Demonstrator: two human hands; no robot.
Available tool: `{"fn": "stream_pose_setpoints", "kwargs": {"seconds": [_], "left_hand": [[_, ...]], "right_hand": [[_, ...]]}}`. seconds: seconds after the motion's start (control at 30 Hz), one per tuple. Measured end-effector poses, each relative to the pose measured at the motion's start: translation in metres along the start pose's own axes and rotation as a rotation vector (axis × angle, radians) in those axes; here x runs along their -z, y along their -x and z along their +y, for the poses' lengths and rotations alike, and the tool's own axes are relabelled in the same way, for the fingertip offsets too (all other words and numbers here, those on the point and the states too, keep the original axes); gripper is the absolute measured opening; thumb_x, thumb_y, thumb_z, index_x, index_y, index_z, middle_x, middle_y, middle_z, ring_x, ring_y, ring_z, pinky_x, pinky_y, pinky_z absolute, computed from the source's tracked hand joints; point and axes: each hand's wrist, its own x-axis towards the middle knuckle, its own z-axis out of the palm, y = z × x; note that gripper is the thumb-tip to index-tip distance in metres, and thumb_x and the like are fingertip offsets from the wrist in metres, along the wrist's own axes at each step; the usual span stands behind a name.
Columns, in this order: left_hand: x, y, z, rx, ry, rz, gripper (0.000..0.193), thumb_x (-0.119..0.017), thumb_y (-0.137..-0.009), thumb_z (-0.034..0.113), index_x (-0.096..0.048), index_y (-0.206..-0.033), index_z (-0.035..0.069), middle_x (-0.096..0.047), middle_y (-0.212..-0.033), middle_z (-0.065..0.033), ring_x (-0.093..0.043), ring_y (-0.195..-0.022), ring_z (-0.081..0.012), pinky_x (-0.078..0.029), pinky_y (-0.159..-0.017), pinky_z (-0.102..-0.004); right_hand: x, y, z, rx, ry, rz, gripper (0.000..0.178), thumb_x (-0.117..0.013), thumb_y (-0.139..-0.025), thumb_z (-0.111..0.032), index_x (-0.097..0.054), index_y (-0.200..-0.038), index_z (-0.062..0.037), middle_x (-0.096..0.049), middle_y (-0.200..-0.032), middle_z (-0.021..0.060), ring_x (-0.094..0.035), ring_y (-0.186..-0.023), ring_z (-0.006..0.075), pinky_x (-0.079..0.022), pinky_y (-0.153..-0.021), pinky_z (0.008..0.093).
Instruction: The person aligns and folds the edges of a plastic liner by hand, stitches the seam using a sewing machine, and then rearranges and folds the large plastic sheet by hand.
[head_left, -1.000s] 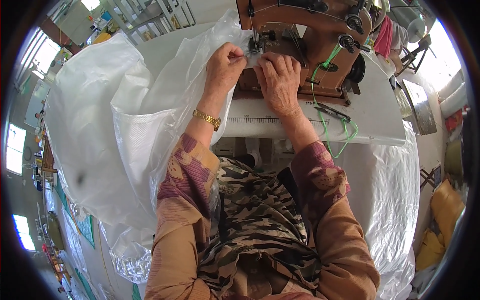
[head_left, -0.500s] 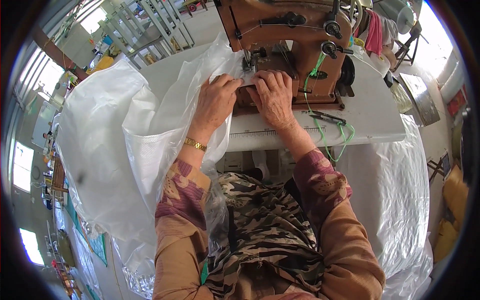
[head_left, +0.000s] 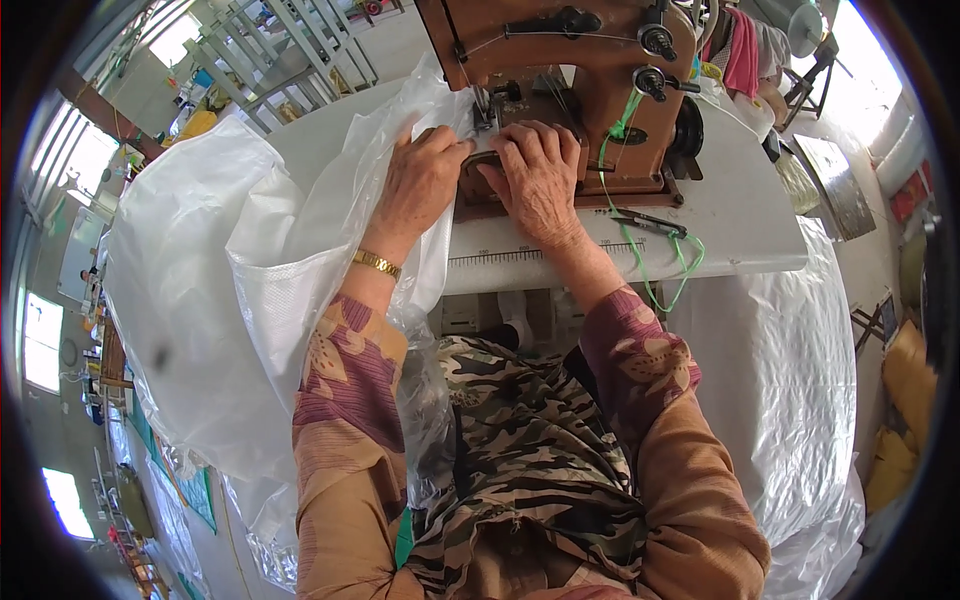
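A: Where are the hands?

B: Side by side at a brown sewing machine (head_left: 620,165), backs upward. The left hand (head_left: 418,182) has a gold band (head_left: 377,263) at its wrist; the right hand (head_left: 545,180) is bare.

A: And the fingers?

B: The left ones are curled, tips close together at the edge of the clear film (head_left: 372,135). I cannot tell whether they pinch it, because the undersides are hidden. The right fingers are bent and lie together, with the thumb set apart; whether anything is held beneath them, I cannot tell.

A: Where does the film go?

B: From the left fingertips it spreads away to their left, beside a big, folded white sheet (head_left: 190,260) that hangs well out past the left forearm.

A: What lies just beyond the fingertips?

B: The metal foot (head_left: 484,112), ahead of the gap between the two hands.

A: To the right?

B: Green thread (head_left: 603,165) hangs just right of the right fingers, trailing past black snips (head_left: 650,224) on the table (head_left: 745,232). Nearer the person than the fingers, a ruler scale (head_left: 510,255) runs along the table's edge.
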Motion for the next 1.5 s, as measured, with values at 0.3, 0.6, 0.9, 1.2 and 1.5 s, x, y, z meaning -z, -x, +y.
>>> {"fn": "stream_pose_setpoints", "kwargs": {"seconds": [0.3,0.6,0.9,1.2,1.5], "left_hand": [[-0.007,-0.004,-0.006,0.021,0.031,-0.004,0.023,-0.055,-0.084,-0.001,-0.069,-0.102,0.004,-0.059,-0.088,-0.0066,-0.060,-0.089,-0.0241,-0.035,-0.105,-0.0407],[-0.016,-0.006,-0.010,0.074,0.100,0.033,0.020,-0.055,-0.085,-0.001,-0.069,-0.099,0.002,-0.059,-0.087,-0.0092,-0.060,-0.089,-0.0279,-0.041,-0.097,-0.0389],[-0.024,-0.011,-0.017,0.073,0.134,0.076,0.018,-0.056,-0.084,-0.001,-0.068,-0.097,0.001,-0.058,-0.086,-0.0119,-0.060,-0.084,-0.0313,-0.048,-0.082,-0.0401],[-0.027,-0.012,-0.017,0.103,0.101,0.075,0.021,-0.055,-0.083,0.002,-0.071,-0.097,0.002,-0.061,-0.090,-0.0123,-0.062,-0.088,-0.0304,-0.050,-0.082,-0.0398],[-0.029,-0.012,-0.016,0.128,0.110,0.089,0.021,-0.055,-0.084,-0.001,-0.070,-0.099,0.002,-0.058,-0.085,-0.0117,-0.060,-0.085,-0.0313,-0.050,-0.079,-0.0403]], "right_hand": [[-0.001,-0.001,-0.001,-0.040,0.051,-0.065,0.043,-0.071,-0.080,-0.034,-0.059,-0.114,-0.0112,-0.056,-0.116,0.0054,-0.049,-0.114,0.0272,-0.031,-0.100,0.0476],[-0.003,-0.002,-0.001,-0.025,0.076,-0.069,0.048,-0.069,-0.079,-0.038,-0.059,-0.115,-0.0072,-0.055,-0.118,0.0070,-0.048,-0.115,0.0274,-0.031,-0.101,0.0488],[-0.002,-0.004,-0.003,-0.022,0.080,-0.062,0.050,-0.069,-0.078,-0.039,-0.059,-0.114,-0.0064,-0.055,-0.116,0.0068,-0.050,-0.112,0.0267,-0.033,-0.099,0.0476],[-0.002,-0.004,-0.004,-0.009,0.096,-0.040,0.051,-0.069,-0.078,-0.040,-0.059,-0.114,-0.0062,-0.054,-0.115,0.0065,-0.050,-0.111,0.0265,-0.034,-0.098,0.0460],[-0.002,-0.003,-0.003,-0.008,0.096,-0.044,0.052,-0.069,-0.078,-0.041,-0.058,-0.115,-0.0060,-0.055,-0.115,0.0060,-0.050,-0.111,0.0262,-0.034,-0.097,0.0459]]}}
